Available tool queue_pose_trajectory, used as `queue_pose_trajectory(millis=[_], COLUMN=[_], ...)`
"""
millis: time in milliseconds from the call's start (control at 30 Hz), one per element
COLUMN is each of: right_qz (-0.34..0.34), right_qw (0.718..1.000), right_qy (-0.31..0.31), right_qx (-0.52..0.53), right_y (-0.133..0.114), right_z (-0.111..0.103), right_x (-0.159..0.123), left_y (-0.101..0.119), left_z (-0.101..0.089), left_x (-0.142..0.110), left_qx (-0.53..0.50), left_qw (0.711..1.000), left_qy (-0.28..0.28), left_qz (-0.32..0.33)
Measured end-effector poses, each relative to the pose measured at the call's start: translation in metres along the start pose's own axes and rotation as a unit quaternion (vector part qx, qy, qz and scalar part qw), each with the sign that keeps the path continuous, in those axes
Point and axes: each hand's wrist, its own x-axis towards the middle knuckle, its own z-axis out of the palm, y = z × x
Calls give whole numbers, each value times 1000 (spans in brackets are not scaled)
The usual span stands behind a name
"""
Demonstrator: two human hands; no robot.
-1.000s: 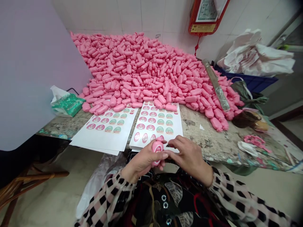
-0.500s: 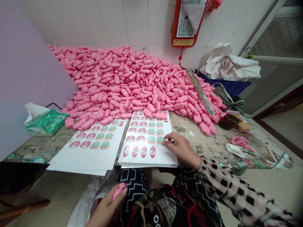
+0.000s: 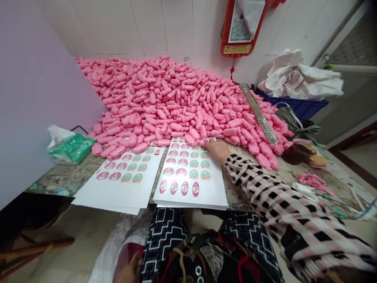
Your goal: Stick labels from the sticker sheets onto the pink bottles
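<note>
At the far end of the right-hand sticker sheet stack [image 3: 206, 196], my right hand [image 3: 218, 151] has its fingers closed on a small pink bottle-shaped piece [image 3: 202, 142]. The sheets carry rows of pink and green round-topped stickers, with pink ovals nearest me. Low at the frame's bottom edge, my left hand [image 3: 129, 270] is partly cut off beside my lap, over a bag [image 3: 110, 251]. Its fingers are mostly hidden and no pink piece shows in it. A big heap of the same pink pieces [image 3: 176, 98] lies behind the sheets.
More sticker sheets [image 3: 112, 194] lie to the left, beside a green tissue pack [image 3: 72, 148]. A long flat bar [image 3: 259, 114] rests on the heap's right side. Farther right are a blue crate [image 3: 306, 108] with white bags [image 3: 300, 78] and a pink scissors-like item [image 3: 313, 182].
My right hand has moved from the near stickers up to the pink piece at the sheet's far end. My left hand has dropped lower, and the pink piece in it no longer shows.
</note>
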Motion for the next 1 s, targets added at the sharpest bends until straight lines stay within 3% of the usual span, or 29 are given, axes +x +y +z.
queue_pose_trajectory(millis=[67,133,167,200,267,333,400,433,500,567,667,733,867,1000], right_qz=[9,26,37,47,39,43,23,5,-37,-53,5,35,52,7], right_qw=[1000,996,985,954,837,730,663,654,673,741,903,958,984,986], right_qy=[6,16,14,6,-70,-103,-141,-142,-169,-180,-36,27,51,35], right_qx=[3,81,167,297,541,674,735,743,720,645,429,284,162,163], right_y=[1,-6,-15,-27,-58,-91,-114,-119,-113,-89,-43,-21,-13,-29], right_z=[-5,-10,-12,-12,-9,-3,3,4,5,5,6,8,10,10], right_x=[-7,-23,-35,-50,-87,-127,-160,-171,-180,-173,-148,-132,-121,-131], left_y=[19,44,60,77,112,144,168,176,186,189,196,204,222,219], left_z=[-29,-59,-73,-84,-97,-100,-96,-94,-91,-94,-103,-108,-113,-114], left_x=[-12,-25,-31,-35,-39,-40,-39,-39,-39,-37,-30,-23,-10,-3], left_qx=[-36,-118,-195,-281,-441,-565,-634,-650,-653,-624,-479,-339,-151,-71], left_qw=[995,985,971,948,886,809,750,732,721,744,844,893,898,920], left_qy=[-83,-74,-53,-55,-57,-68,-79,-86,-101,-96,-10,49,110,110], left_qz=[43,102,125,138,132,148,173,186,207,218,243,292,398,369])
